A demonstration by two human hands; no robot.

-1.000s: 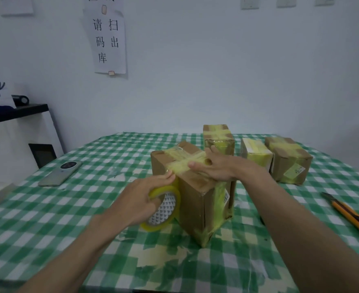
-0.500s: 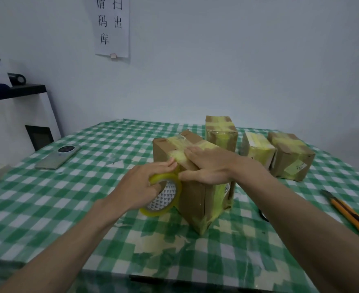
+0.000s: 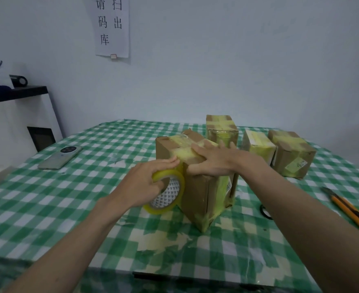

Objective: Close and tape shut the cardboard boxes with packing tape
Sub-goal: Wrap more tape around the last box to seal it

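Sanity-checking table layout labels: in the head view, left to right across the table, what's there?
phone → tape roll in left hand → box being taped under right hand → far-right taped box → utility knife

Green-checked table (image 3: 73,199) with four taped boxes (image 3: 197,187), phone (image 3: 60,157), orange knife (image 3: 352,212)

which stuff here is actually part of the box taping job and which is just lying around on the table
Part of the job:
- cardboard box being taped, right hand pressing on its top
- tape roll, held in the left hand
- three taped boxes behind
- orange utility knife, probably for cutting tape

Just lying about:
- phone
- black ring by the right forearm
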